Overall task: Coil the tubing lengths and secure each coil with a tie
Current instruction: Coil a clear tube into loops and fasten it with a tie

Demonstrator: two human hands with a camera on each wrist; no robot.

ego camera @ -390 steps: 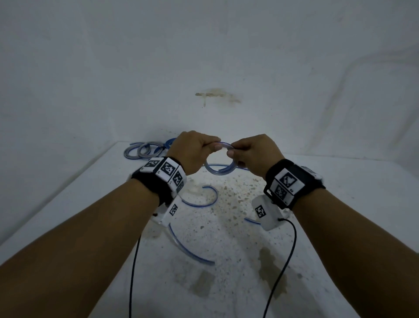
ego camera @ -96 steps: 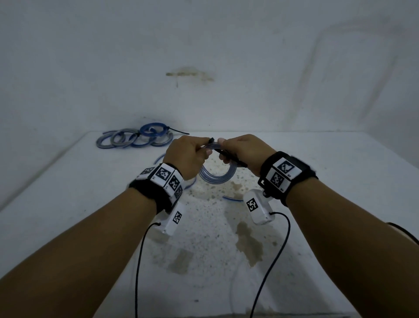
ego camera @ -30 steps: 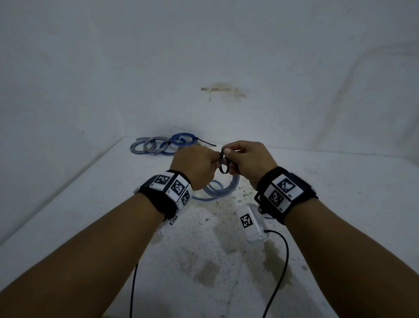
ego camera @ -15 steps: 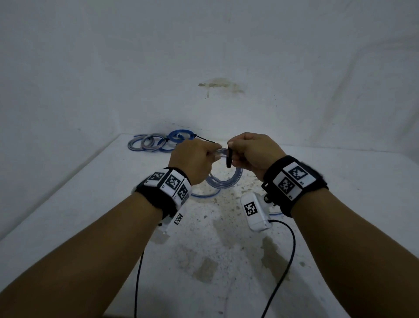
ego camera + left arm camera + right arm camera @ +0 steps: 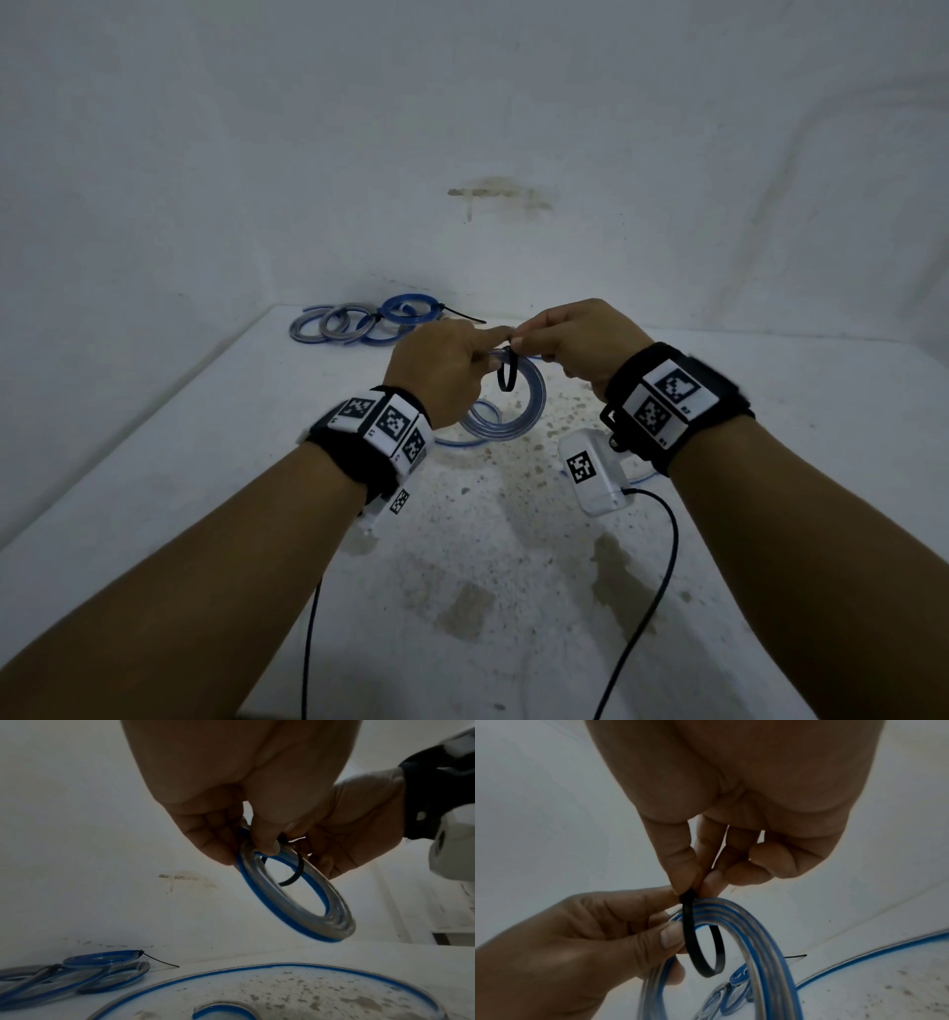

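A coil of clear tubing with a blue stripe hangs in the air above the table. My left hand pinches its upper edge between thumb and fingers. A black zip tie is looped loosely round the coil's strands. My right hand pinches the tie's top where the loop closes, right beside the left fingers.
Several tied coils lie at the table's back left, one with a long black tie tail. Loose blue-striped tubing curves over the stained white table under my hands. White walls close in behind and to the left.
In the last second the tie has become a closed loop hanging round the coil. Both hands stay together at the coil's top, having risen slightly.
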